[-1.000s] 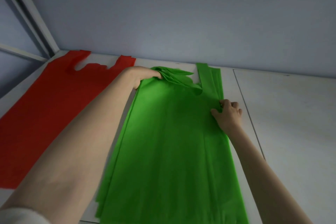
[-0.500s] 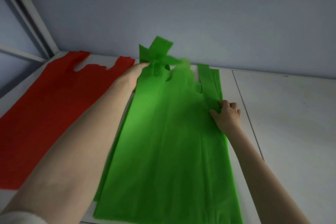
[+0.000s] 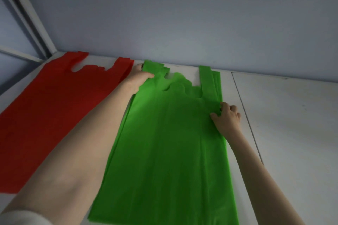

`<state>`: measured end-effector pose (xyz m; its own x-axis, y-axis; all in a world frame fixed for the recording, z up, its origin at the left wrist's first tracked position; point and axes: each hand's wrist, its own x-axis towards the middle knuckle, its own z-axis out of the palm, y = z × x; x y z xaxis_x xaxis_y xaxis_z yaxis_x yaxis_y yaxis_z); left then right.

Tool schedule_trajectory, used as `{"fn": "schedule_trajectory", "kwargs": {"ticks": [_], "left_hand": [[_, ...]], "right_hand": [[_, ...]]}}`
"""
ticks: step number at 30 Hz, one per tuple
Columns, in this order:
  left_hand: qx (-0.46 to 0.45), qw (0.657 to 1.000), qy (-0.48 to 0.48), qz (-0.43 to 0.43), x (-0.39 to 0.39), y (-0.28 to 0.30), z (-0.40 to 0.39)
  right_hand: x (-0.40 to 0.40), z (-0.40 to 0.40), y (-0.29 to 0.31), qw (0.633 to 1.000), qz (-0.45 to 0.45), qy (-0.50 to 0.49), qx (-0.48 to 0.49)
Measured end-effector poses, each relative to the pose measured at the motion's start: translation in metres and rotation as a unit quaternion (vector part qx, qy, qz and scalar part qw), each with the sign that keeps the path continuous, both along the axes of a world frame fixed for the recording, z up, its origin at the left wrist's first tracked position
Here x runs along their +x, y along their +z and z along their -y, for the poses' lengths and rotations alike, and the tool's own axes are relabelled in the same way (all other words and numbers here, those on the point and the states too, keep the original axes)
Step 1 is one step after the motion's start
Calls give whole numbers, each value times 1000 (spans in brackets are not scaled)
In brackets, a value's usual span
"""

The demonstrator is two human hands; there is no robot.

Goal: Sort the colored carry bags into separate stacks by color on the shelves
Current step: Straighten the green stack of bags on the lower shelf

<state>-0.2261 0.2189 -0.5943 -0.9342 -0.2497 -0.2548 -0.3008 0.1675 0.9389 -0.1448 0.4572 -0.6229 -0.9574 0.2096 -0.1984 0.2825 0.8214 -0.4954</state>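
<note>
A: Where did things stand with the green bags [image 3: 170,142]?

B: They lay as a flat pile on the white shelf [image 3: 285,118], just beside the red bags [image 3: 54,107], with the handles pointing toward the back wall [image 3: 182,14]. The left hand [image 3: 139,80] lay on the pile's far left handle, thumb flat across it, the fingers' ends hidden behind the fabric. The right hand [image 3: 226,117] had its grip pinched on the right edge, fingers curled into the fabric.

A: So what would doing this step well have asked for?

B: Squaring the layers, I'd judge. Several handle edges showed stepped at the top left and along the right strap, so the bags weren't aligned. Holding the right edge as an anchor while the left smoothed the handle flat toward the wall seemed sensible.

A: Any risk?

B: Thin fabric probably slid easily; a hard push could have skewed the pile or nudged it onto the red.
</note>
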Motion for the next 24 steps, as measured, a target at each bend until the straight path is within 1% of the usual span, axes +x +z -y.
{"fn": "schedule_trajectory", "kwargs": {"ticks": [1, 3, 4, 5, 7, 8, 9, 10, 12, 14, 17, 19, 21, 24], "left_hand": [[-12, 1000, 3, -17, -1, -2, 1], [-45, 999, 9, -6, -3, -9, 2], [-87, 996, 13, 19, -4, -12, 3], [-147, 987, 14, 56, -4, -14, 3], [-298, 948, 6, 112, 1, -14, 5], [-350, 928, 2, 129, 4, -15, 7], [-377, 915, -9, 146, 9, -15, 8], [-377, 911, -32, 165, 13, -16, 9], [-333, 921, -72, 189, 19, -19, 14], [-309, 928, -94, 184, 22, -23, 16], [-337, 931, -58, 131, 27, -26, 12], [-377, 919, -33, 110, 34, -25, 6], [-407, 905, -14, 121, 43, -26, 2], [-404, 900, -30, 162, 56, -26, 9]], "right_hand": [[0, 0, -1, 1000, -2, -1, -1], [0, 0, -1, 1000, -5, -4, -9], [0, 0, -1, 1000, -9, -5, -14], [0, 0, -1, 1000, -13, -6, -19], [2, -1, 0, 999, -29, -18, -37], [3, -3, 0, 998, -38, -31, -47], [6, -4, 0, 997, -43, -45, -51], [8, -6, 0, 997, -39, -54, -50], [15, -5, 0, 998, -12, -52, -40], [18, 0, 0, 999, 4, -43, -24], [18, 5, 1, 998, -13, -55, -27], [22, 6, 2, 997, -22, -62, -39], [30, 2, 4, 997, -14, -59, -52], [45, -9, 3, 998, 7, -43, -41]]}}
